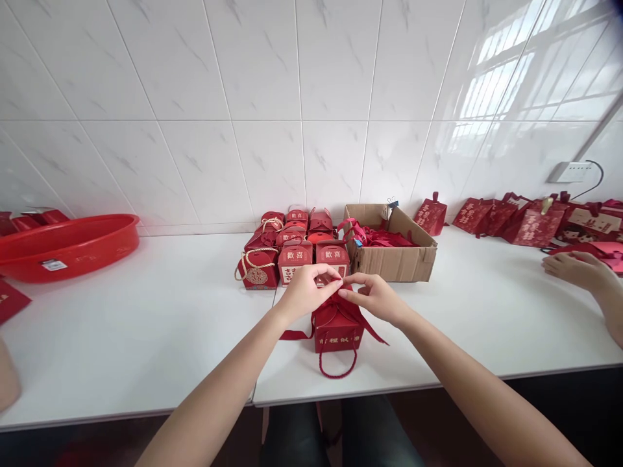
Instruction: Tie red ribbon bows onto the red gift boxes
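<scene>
A small red gift box point(339, 337) with gold characters stands upright near the table's front edge, its rope handle point(337, 375) hanging forward. Red ribbon point(372, 331) is gathered over its top, with loose tails to the left and right. Just above the box, my left hand point(309, 290) is closed, thumb and fingers pinched at the ribbon. Opposite it, my right hand point(374, 296) pinches at the same spot, its fingertips almost touching the left ones. The small piece of ribbon between the fingertips is mostly hidden.
Behind my hands stand several finished-looking red boxes point(296, 254) in rows. A cardboard box point(394, 264) holds red ribbons. At left sits a red plastic basin point(92, 243). Red bags point(535, 224) line the right side, near another person's hand point(574, 269). Another arm point(7, 376) shows at left.
</scene>
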### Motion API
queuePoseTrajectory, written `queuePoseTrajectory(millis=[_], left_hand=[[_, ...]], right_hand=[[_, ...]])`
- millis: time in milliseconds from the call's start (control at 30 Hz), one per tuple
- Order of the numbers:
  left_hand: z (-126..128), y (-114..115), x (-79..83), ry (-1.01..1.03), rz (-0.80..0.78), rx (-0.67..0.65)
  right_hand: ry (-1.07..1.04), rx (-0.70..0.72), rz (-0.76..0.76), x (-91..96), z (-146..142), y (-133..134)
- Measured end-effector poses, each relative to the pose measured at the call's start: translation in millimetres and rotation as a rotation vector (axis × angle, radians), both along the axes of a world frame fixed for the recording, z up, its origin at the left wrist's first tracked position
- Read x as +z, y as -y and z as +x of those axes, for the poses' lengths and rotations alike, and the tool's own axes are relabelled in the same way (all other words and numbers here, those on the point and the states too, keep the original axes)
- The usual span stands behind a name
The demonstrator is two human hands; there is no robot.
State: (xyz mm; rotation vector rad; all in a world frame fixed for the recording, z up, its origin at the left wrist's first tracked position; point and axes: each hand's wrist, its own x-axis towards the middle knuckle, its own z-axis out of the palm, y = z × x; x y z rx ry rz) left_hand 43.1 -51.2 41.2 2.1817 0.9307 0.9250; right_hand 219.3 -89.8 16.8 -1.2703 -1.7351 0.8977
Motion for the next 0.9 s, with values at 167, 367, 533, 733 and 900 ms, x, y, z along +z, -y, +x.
queuePoseTrajectory(millis=[167, 367, 533, 733, 900], left_hand=[[-7.4, 4.8, -7.5, 0.041, 0.023, 0.056], [-34.2, 12.8, -35.5, -0.061, -0.204, 0.252], [-35.7, 16.0, -38.1, -0.114, -0.401, 0.086], [-37.6, 10.7, -36.2, -0.035, -0.327, 0.027], [-38.9, 14.1, -21.1, 0.046, -0.467, 0.002]], right_hand=[[-0.193, 0.062, -0.063, -11.2, -5.2, 1.1], [-0.252, 0.192, -0.052, -18.4, -3.4, 0.8], [-0.108, 0.363, -0.024, -11.0, 5.4, -1.2], [-0.089, 0.218, -0.015, -13.2, -1.2, 4.6], [0.109, -0.092, 0.112, -11.4, -20.2, 11.8]])
